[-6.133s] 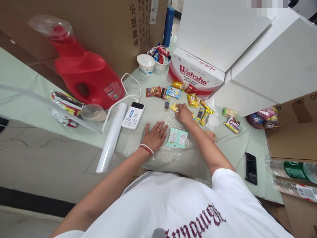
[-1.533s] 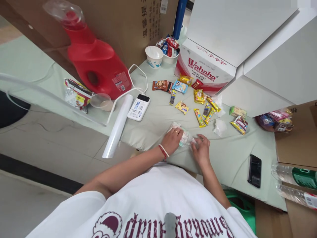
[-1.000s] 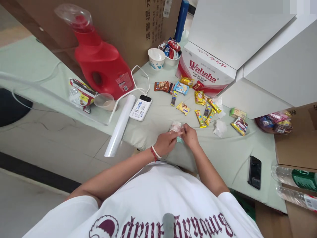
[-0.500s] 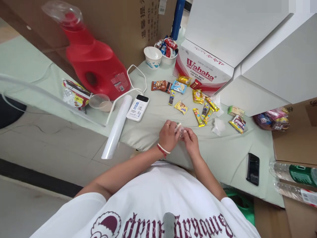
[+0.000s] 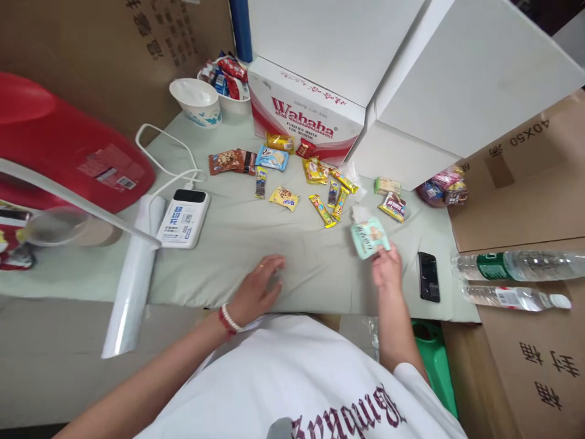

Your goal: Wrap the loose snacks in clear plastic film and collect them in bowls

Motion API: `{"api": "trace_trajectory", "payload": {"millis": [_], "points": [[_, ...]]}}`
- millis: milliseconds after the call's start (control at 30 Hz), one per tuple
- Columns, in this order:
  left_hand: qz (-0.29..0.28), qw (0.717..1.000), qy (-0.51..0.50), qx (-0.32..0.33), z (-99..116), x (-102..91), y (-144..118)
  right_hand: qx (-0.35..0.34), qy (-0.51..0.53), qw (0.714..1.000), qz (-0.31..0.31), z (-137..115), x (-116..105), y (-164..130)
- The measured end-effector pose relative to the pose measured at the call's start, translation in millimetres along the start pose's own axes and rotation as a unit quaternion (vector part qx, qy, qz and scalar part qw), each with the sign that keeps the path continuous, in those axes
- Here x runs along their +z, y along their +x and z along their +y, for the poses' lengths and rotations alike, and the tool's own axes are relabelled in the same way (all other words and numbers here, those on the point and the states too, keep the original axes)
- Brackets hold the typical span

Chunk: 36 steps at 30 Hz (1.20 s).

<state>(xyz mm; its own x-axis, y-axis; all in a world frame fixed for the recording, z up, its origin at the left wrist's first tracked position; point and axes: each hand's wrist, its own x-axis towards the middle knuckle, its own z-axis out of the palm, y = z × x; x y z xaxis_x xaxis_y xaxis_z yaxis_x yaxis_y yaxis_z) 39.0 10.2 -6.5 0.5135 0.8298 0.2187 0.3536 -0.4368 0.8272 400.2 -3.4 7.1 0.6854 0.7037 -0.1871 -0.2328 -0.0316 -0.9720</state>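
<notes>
Here the left hand [image 5: 258, 288] lies low on the pale green cloth [image 5: 237, 244], fingers curled loosely and pressed toward the cloth, a ring on one finger and a red and white bracelet [image 5: 227, 317] at the wrist; whether something small sits under the fingertips I cannot tell. The forearm runs back and down to the white shirt at the bottom edge. The right hand [image 5: 387, 268] is raised a little to the right of it, fingers pinching the lower corner of a mint green packet [image 5: 368, 236], which stands tilted above the fingertips, its printed face toward the camera.

At the far left stands a red jug [image 5: 68, 152], with a white roll [image 5: 134, 274] and a white power bank [image 5: 183, 209] just to its right, a cable running from the bank. Behind are two paper cups [image 5: 196, 100] and a brown cardboard wall. Small snack packets [image 5: 283, 196] lie scattered across the middle of the cloth before a Wahaha carton [image 5: 301, 119]. The mint green packet is held just right of this scatter, near a black phone [image 5: 428, 276] lying flat beside the right hand. Farther right, two water bottles [image 5: 516, 266] lie on cardboard.
</notes>
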Motion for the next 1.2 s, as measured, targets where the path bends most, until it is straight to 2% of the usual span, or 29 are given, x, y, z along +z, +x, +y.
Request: {"api": "trace_trajectory", "payload": {"millis": [67,133,200,267,400,433,500,567,600,633,700,767,833,867,900,967,1000,1033,1100,1167,1200], "points": [[0.017,0.998,0.020,-0.048,-10,-18.1,-15,0.023,-0.099,0.994,0.048,-23,-32,49],[0.037,0.995,0.036,-0.082,-18,-30.7,-26,0.050,-0.197,0.977,0.067,-39,-48,93],[0.049,0.993,0.043,-0.102,-21,-37.1,-33,0.059,-0.249,0.965,0.065,-47,-47,127],[0.062,0.990,0.049,-0.114,-21,-38.8,-38,0.048,-0.291,0.953,0.067,-50,-36,147],[0.110,0.981,0.084,-0.135,-16,-39.5,-50,-0.014,-0.395,0.913,0.104,-55,-19,152],[0.124,0.977,0.092,-0.144,-15,-40.5,-55,-0.049,-0.432,0.893,0.119,-57,-17,147],[0.149,0.971,0.095,-0.164,-14,-43.6,-64,-0.153,-0.516,0.833,0.131,-58,-15,134],[0.166,0.966,0.091,-0.176,-12,-47.2,-70,-0.257,-0.573,0.775,0.076,-54,-8,122],[0.174,0.964,0.088,-0.179,-12,-48.7,-71,-0.283,-0.583,0.761,0.023,-50,-1,116],[0.179,0.963,0.087,-0.180,-11,-49.8,-70,-0.283,-0.583,0.761,-0.035,-45,6,112],[0.182,0.963,0.083,-0.179,-7,-50.8,-65,-0.237,-0.582,0.768,-0.121,-35,23,106],[0.175,0.967,0.069,-0.169,-2,-50.5,-55,-0.194,-0.593,0.768,-0.144,-30,36,101],[0.167,0.972,0.044,-0.157,5,-49.4,-44,-0.189,-0.580,0.782,-0.128,-28,45,92],[0.164,0.974,0.025,-0.153,9,-48.2,-38,-0.188,-0.548,0.807,-0.115,-28,48,85],[0.160,0.975,0.003,-0.151,14,-46.4,-31,-0.176,-0.495,0.844,-0.105,-27,52,75],[0.144,0.976,-0.052,-0.154,22,-39.5,-16,-0.109,-0.347,0.925,-0.113,-23,61,48],[0.130,0.976,-0.084,-0.156,25,-34.3,-6,-0.064,-0.274,0.950,-0.135,-20,67,31],[0.122,0.973,-0.113,-0.159,28,-28.0,4,-0.022,-0.220,0.961,-0.167,-15,74,13],[0.126,0.958,-0.181,-0.182,31,-13.9,28,0.031,-0.160,0.958,-0.237,-5,92,-25],[0.159,0.925,-0.256,-0.232,28,-1.9,51,0.045,-0.137,0.947,-0.289,3,107,-56],[0.155,0.908,-0.297,-0.251,25,2.2,60,0.045,-0.129,0.942,-0.306,6,113,-68]]}}
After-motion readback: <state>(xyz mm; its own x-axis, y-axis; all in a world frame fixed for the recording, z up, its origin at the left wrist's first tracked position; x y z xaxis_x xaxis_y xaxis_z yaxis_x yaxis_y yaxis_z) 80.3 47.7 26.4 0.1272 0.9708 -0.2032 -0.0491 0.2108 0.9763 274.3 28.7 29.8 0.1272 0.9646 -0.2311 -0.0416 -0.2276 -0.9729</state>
